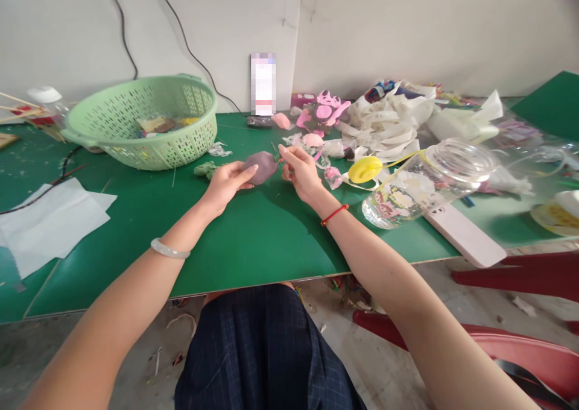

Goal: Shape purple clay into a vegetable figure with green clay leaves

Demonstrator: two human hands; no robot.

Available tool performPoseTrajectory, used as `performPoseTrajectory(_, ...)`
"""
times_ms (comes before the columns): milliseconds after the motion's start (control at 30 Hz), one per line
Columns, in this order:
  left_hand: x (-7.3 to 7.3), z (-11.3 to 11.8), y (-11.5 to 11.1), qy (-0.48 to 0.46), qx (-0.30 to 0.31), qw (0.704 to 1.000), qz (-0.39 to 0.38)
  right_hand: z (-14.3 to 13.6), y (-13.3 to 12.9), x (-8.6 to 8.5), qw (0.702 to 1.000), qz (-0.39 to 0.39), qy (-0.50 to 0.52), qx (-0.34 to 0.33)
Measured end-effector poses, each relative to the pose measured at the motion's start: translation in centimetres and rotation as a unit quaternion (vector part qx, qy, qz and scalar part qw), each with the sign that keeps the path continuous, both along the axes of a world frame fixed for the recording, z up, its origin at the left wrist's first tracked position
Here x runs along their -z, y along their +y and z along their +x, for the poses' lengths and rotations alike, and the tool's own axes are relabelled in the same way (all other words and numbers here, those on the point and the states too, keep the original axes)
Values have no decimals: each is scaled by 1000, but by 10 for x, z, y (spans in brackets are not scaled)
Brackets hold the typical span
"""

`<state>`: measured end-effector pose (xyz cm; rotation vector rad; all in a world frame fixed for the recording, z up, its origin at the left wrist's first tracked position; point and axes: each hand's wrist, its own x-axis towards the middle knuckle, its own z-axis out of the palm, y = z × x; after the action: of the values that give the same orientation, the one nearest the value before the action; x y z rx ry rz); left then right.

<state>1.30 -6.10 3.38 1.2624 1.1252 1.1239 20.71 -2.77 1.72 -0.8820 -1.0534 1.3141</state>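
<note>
A smooth, rounded purple-grey lump (263, 167), perhaps modelling clay, sits in the grip of my left hand (230, 184), held just above the green table. Close to its right side, my right hand (298, 170) pinches something small and thin with a green tint, too small to name. Whether that piece touches the lump I cannot tell. Behind my left fingers lies a small crumpled green piece (205, 169). Pink figure parts (324, 110) and small wrapped pieces (333, 176) lie beyond and beside my right hand.
A green perforated basket (149, 141) stands at the back left, with white paper sheets (67, 223) in front. To the right are a clear bottle (407, 187), a pale phone (470, 235) and heaped white strips (384, 120). Another phone (263, 87) leans against the wall.
</note>
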Motion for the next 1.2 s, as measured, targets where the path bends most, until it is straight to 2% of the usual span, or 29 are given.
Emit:
performPoseTrajectory(300, 2, 0, 1, -3, -12, 1000, 5, -1, -5, -7, 998, -65, 21, -5)
performPoseTrajectory(533, 1, 0, 1, -30, -16, 999, 0, -3, -7, -10, 997, -74, 10, 0)
performPoseTrajectory(767, -2, 2, -2, -33, 10, 999, 4, -3, -12, -13, 993, -59, 13, -106)
performPoseTrajectory(900, -5, 0, 0, 4, -2, 1000, 25, -3, -12, -13, 991, -65, 12, -113)
performPoseTrajectory(1000, -11, -10, 6, 29, -56, 996, 68, -2, -10, -11, 993, -55, 10, -107)
performPoseTrajectory(1100, -20, -32, 14, 49, -113, 984, 126, 0, -9, -10, 992, -46, -22, -118)
performPoseTrajectory(1200, -20, -55, 22, 160, -120, 967, 157, 2, -10, -11, 984, -18, -108, -142)
